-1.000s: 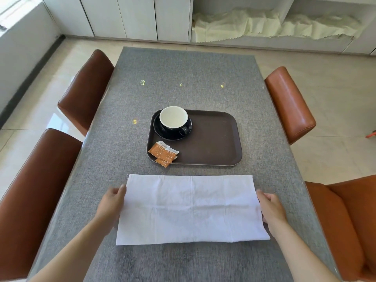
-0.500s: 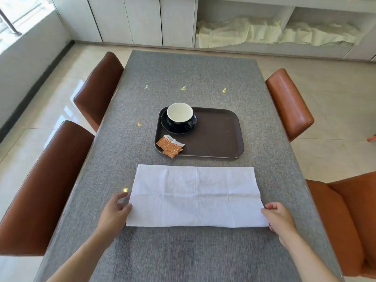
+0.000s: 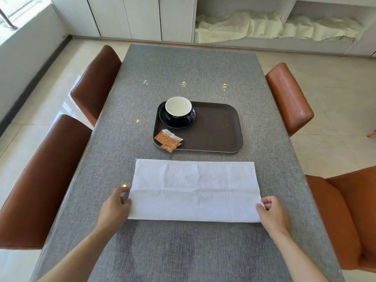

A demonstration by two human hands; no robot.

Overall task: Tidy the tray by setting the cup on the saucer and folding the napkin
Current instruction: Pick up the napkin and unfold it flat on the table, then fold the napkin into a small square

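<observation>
From the head view, we see the white rectangular cloth napkin [image 3: 195,190] lying flat on the grey woven surface [image 3: 183,68], just before the dark brown plastic tray [image 3: 219,129]. Our left hand [image 3: 116,210] and right hand [image 3: 271,213] each close their grip on a near corner. The black cup with white interior [image 3: 178,108] sits on its black saucer [image 3: 177,123] in the tray, beside orange paper sachets [image 3: 168,141].

Both forearms are bare, with no sleeves in view. The left hand [image 3: 115,208] and right hand [image 3: 271,213] wear no gloves; no rings or watch seem visible, though the fingers are blurred.
</observation>
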